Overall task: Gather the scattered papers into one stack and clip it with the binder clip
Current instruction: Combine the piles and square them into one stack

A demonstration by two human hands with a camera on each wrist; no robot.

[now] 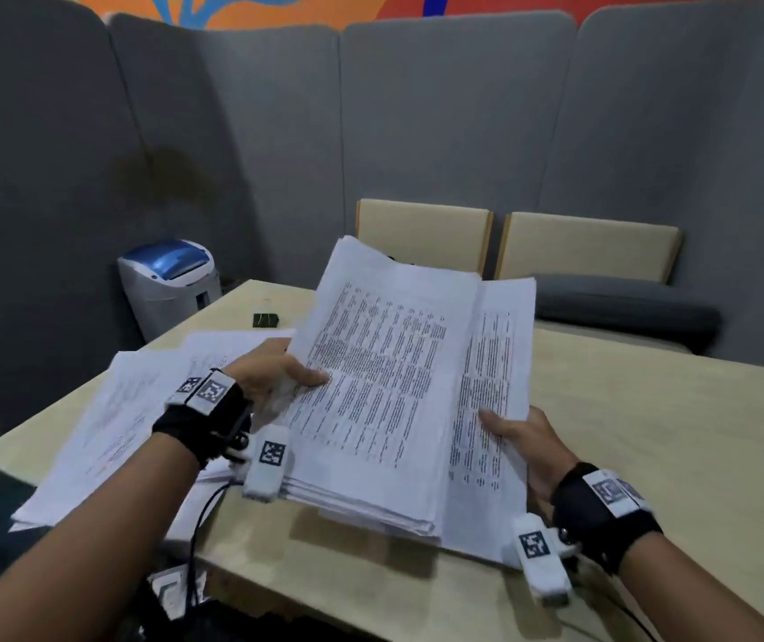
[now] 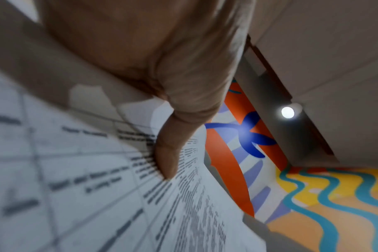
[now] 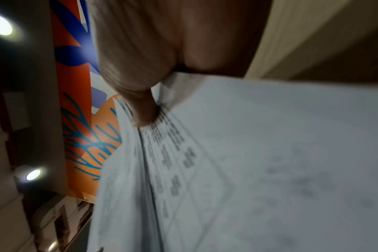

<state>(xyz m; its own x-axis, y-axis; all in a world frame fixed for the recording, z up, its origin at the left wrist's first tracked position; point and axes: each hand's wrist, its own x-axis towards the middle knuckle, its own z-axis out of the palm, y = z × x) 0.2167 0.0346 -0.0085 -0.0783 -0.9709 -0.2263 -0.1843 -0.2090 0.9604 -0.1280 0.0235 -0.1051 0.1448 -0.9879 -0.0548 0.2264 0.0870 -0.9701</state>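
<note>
1. Thick stack of printed papers (image 1: 389, 391) is held above the light wood table (image 1: 648, 456), tilted, far edge raised toward the grey partition panels (image 1: 440, 132).
2. Left hand (image 1: 273, 373) grips the stack's left edge: thumb on the top sheet, fingers underneath, out of sight in the head view. Left wrist view shows the thumb (image 2: 168, 153) pressed flat on printed text; sheets there are blurred.
3. Right hand (image 1: 523, 437) grips the right edge near the lower corner, thumb on top, fingers under. Right wrist view shows the thumb (image 3: 142, 109) clamping the paper edge.
4. Stack is not squared: one or more sheets (image 1: 495, 410) stick out past the main block on the right side, and that offset part is what the right hand has hold of.
5. More loose papers (image 1: 116, 424) lie fanned on the table's left part, under and beside the left forearm, overhanging the table edge.
6. Small dark object (image 1: 265, 320) sits on the table's far-left area, apart from the papers. Possibly the binder clip, too small to confirm.
7. Background: white and blue paper shredder (image 1: 171, 284) on the floor beyond the table, beige-backed bench seats (image 1: 588, 247) behind the stack.
8. Both wrists wear black straps with white marker tags.
</note>
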